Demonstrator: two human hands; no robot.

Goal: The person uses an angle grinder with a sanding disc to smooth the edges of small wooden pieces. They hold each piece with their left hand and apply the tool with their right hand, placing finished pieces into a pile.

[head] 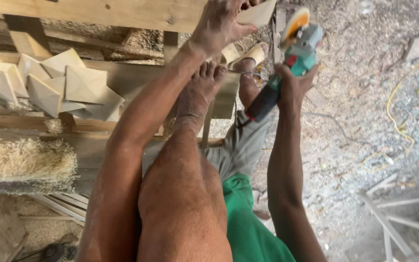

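Observation:
My left hand (219,22) reaches forward and grips a pale, flat wooden piece (258,13) at the top of the view, beside a timber beam (98,13). Just right of that piece, my right hand (292,82) holds a teal angle grinder (294,51) by its dark handle, its orange-rimmed disc (294,22) pointing up. My bare left foot (202,85) rests on a wooden plank (136,80). The other foot (246,65) wears a tan sandal on the ground.
Several cut wedge-shaped wooden blocks (59,85) lie piled on the bench at left. A heap of wood shavings (23,162) sits below them. A yellow cord (396,116) snakes over the sawdust-covered ground at right. Loose wooden slats (394,218) lie at lower right.

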